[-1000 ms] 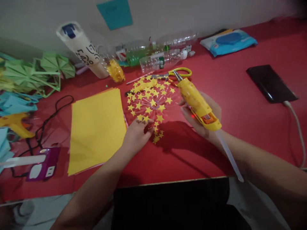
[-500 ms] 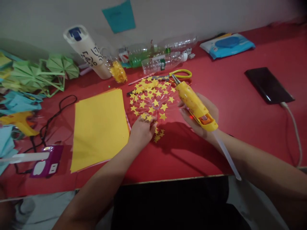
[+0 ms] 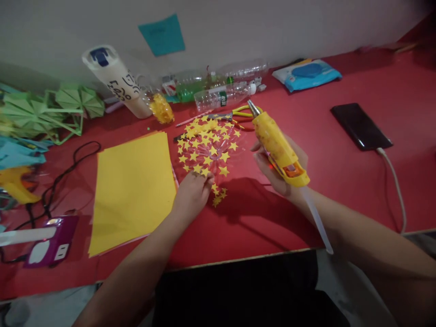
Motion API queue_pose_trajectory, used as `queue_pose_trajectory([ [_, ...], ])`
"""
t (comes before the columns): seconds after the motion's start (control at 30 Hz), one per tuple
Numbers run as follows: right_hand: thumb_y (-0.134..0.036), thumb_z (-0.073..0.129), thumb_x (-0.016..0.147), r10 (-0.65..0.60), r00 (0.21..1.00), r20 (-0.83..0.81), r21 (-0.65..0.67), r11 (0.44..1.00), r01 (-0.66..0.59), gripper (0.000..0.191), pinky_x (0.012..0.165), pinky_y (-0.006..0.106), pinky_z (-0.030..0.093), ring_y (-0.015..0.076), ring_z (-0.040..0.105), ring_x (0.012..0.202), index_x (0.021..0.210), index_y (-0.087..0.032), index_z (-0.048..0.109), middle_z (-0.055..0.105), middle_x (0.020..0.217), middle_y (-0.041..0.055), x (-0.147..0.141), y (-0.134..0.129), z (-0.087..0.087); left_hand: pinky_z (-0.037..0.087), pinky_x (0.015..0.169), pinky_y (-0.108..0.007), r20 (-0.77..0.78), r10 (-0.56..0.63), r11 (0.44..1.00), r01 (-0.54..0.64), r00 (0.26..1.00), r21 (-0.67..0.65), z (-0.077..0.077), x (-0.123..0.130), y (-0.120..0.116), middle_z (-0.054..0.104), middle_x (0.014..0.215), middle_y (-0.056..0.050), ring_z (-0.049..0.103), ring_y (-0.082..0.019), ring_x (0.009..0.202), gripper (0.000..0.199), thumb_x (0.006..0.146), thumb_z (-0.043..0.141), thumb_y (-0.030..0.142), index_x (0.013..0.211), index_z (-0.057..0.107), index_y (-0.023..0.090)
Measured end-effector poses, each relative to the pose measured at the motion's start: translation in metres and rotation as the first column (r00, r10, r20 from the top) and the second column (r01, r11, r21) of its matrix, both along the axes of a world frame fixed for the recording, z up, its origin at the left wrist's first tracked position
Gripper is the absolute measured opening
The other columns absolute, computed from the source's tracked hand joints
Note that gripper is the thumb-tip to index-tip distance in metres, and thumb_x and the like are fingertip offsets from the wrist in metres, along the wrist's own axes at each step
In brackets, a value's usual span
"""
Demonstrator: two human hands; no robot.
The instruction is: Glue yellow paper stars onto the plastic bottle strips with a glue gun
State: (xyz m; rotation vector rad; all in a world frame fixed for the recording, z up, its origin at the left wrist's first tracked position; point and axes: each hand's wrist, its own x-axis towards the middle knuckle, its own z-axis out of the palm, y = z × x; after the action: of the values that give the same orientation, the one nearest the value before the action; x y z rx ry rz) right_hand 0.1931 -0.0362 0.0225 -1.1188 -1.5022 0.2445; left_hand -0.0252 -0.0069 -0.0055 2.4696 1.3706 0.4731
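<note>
My right hand is wrapped round a yellow glue gun, raised above the table. Its metal nozzle points up and away, and a translucent glue stick pokes out of its back. My left hand rests at the near edge of a clear plastic piece covered with small yellow stars. Its fingers are bent together there, and whatever they pinch is hidden. A few loose stars lie to the right of this hand. Beyond the plastic piece are yellow-handled scissors.
Yellow paper sheets lie left of my left hand. Clear bottles, a tumbler and a wipes pack line the wall. A phone with a cable is on the right; a purple power strip and cords are on the left.
The view has turned slightly, so the table things appear further left. Relative to the table, the glue gun has shifted a little right. My left hand stays by the star-covered plastic.
</note>
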Motion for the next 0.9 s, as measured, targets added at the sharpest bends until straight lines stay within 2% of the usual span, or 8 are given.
queue_pose_trajectory([
  [0.1,-0.023,0.059,0.082,0.051,0.994,0.093,-0.003,0.999,-0.051,0.009,0.060,0.030,0.050,0.0153,0.061,0.068,0.077,-0.026,0.053,0.062,0.076,-0.0006,-0.005,-0.006,0.000,0.051,0.067,-0.030,0.289,0.043,0.973,0.025,0.956,-0.229,0.008,0.000,-0.013,0.069,0.075,-0.002,0.062,-0.017,0.071,0.015,0.088,0.052,0.025,0.082,0.065,0.019],
  [0.17,-0.020,0.059,0.082,0.116,0.972,0.202,0.008,0.993,-0.120,0.008,0.061,0.028,0.051,0.0144,0.062,0.068,0.079,-0.025,0.053,0.064,0.077,-0.0010,-0.009,-0.009,-0.003,0.052,0.065,-0.026,0.442,0.104,0.918,0.085,0.891,-0.387,0.013,0.002,-0.021,0.069,0.077,0.000,0.063,-0.014,0.069,0.011,0.085,0.055,0.025,0.082,0.065,0.020],
  [0.23,-0.020,0.061,0.081,0.195,0.942,0.274,0.013,0.978,-0.206,0.009,0.062,0.027,0.051,0.0143,0.063,0.070,0.082,-0.023,0.053,0.066,0.079,-0.0007,-0.014,-0.012,-0.007,0.053,0.065,-0.025,0.549,0.164,0.882,0.127,0.819,-0.453,0.015,0.005,-0.028,0.069,0.077,0.000,0.064,-0.012,0.069,0.009,0.083,0.057,0.024,0.086,0.064,0.021],
  [0.33,-0.019,0.063,0.080,0.302,0.922,0.244,-0.008,0.951,-0.309,0.013,0.062,0.025,0.050,0.0132,0.063,0.072,0.086,-0.023,0.052,0.066,0.082,-0.0003,-0.021,-0.015,-0.015,0.055,0.067,-0.024,0.660,0.220,0.888,0.132,0.718,-0.440,0.016,0.009,-0.035,0.069,0.079,0.001,0.065,-0.011,0.070,0.013,0.080,0.061,0.023,0.094,0.062,0.021],
  [0.43,-0.019,0.063,0.080,0.373,0.912,0.171,-0.056,0.928,-0.369,0.014,0.059,0.022,0.048,0.0107,0.060,0.067,0.085,-0.022,0.051,0.064,0.080,-0.0015,-0.028,-0.019,-0.020,0.056,0.066,-0.024,0.723,0.256,0.898,0.119,0.641,-0.424,0.018,0.011,-0.039,0.067,0.078,0.001,0.065,-0.011,0.068,0.014,0.079,0.064,0.022,0.092,0.058,0.021],
  [0.63,-0.021,0.060,0.081,0.343,0.932,0.121,-0.155,0.933,-0.323,0.010,0.055,0.022,0.046,0.0103,0.058,0.060,0.080,-0.023,0.050,0.062,0.071,-0.0033,-0.034,-0.024,-0.023,0.053,0.053,-0.021,0.788,0.318,0.858,0.194,0.526,-0.476,0.022,0.014,-0.041,0.061,0.068,0.004,0.061,-0.010,0.057,0.022,0.077,0.067,0.023,0.088,0.048,0.023],
  [0.8,-0.024,0.058,0.083,0.362,0.929,0.081,-0.153,0.925,-0.347,0.010,0.052,0.024,0.047,0.0121,0.058,0.059,0.078,-0.024,0.050,0.062,0.071,-0.0018,-0.035,-0.026,-0.021,0.054,0.054,-0.022,0.807,0.330,0.841,0.235,0.489,-0.487,0.021,0.016,-0.043,0.061,0.064,0.005,0.060,-0.010,0.055,0.027,0.076,0.070,0.023,0.088,0.046,0.024],
  [0.9,-0.017,0.058,0.080,0.295,0.951,0.096,-0.174,0.945,-0.276,0.011,0.051,0.024,0.047,0.0130,0.059,0.060,0.079,-0.025,0.051,0.065,0.073,-0.0012,-0.034,-0.028,-0.018,0.054,0.057,-0.023,0.778,0.328,0.823,0.243,0.536,-0.514,0.023,0.016,-0.043,0.062,0.068,0.003,0.060,-0.011,0.060,0.023,0.072,0.071,0.022,0.086,0.053,0.022],
])
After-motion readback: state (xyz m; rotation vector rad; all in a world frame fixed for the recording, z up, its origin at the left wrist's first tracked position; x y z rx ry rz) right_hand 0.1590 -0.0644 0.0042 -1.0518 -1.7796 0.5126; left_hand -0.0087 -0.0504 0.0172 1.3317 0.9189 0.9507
